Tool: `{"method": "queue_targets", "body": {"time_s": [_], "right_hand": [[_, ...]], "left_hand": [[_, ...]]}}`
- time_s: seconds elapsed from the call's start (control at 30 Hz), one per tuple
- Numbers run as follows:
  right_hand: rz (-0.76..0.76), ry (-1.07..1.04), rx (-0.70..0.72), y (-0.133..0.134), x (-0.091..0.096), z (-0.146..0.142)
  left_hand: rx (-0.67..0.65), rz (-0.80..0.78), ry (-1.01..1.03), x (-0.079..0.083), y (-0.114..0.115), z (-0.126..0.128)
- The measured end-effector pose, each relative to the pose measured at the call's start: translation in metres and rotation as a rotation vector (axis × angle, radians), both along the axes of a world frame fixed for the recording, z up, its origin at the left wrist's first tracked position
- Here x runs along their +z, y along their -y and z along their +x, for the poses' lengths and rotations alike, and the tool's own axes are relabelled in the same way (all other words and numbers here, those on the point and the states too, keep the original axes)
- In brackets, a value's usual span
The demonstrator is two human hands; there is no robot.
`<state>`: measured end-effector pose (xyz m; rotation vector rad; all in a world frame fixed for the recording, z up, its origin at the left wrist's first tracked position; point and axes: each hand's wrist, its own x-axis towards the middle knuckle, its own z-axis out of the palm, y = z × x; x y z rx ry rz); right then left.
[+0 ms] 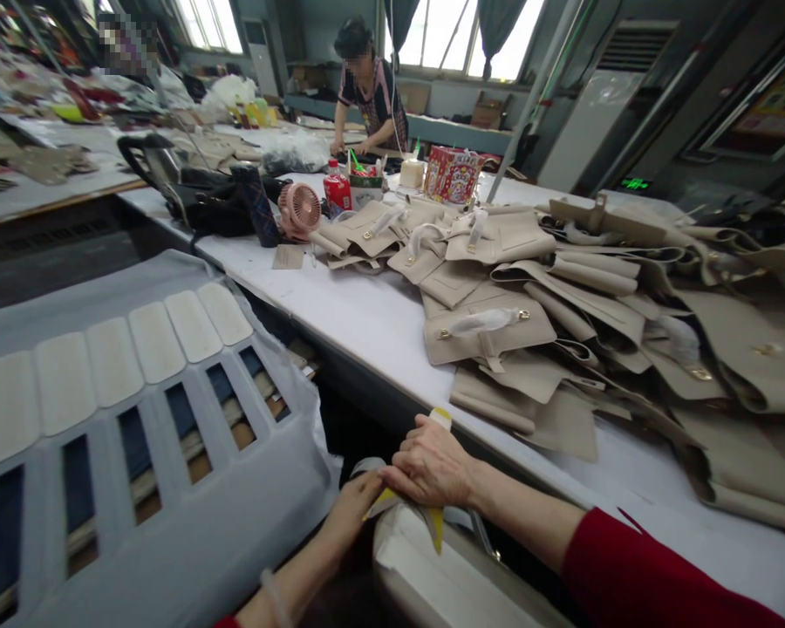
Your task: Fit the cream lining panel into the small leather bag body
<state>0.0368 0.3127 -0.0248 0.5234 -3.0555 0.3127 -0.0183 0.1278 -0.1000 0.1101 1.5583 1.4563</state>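
Observation:
My right hand [432, 462] is closed around a thin strip [437, 528] with yellow and whitish surfaces; a pale, yellow-tipped end sticks out above the fist. My left hand [357, 501] meets it from the left, fingers pressed together at the strip's left part. The strip's exact kind and its middle are hidden by the fingers. Directly below both hands lies a cream-white rounded piece [445, 567], its top edge touching or just under the strip. A metal bit and a pale strap show beside it, partly covered by my right wrist.
Beige bag pieces [490, 323] with wrapped handles are heaped on the white table [353, 314]. At left, slotted grey sheeting [235, 515] carries a row of cream panels [108, 358]. A pink fan [299, 209], red bottle [337, 187] and patterned box [451, 174] stand farther back. A co-worker [372, 96] leans over the table.

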Motion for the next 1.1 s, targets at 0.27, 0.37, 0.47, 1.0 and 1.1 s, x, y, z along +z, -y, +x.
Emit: {"method": "queue_targets", "body": {"time_s": [0.27,0.37,0.47,1.0,1.1], "right_hand": [[-0.007,0.006,-0.027,0.001,0.0,0.004],[-0.008,0.011,-0.064,0.002,0.0,0.008],[-0.015,0.021,-0.09,0.005,-0.001,0.014],[-0.078,0.124,-0.479,0.02,0.007,0.069],[-0.112,0.142,-0.655,0.01,0.011,0.094]], "left_hand": [[-0.369,0.09,-0.487,0.057,0.023,0.006],[-0.39,0.061,-0.625,0.063,0.017,0.006],[-0.419,0.044,-0.666,0.065,0.015,0.007],[-0.363,0.139,-0.008,0.05,-0.003,0.0],[-0.38,0.12,-0.041,0.047,-0.007,0.002]]}}
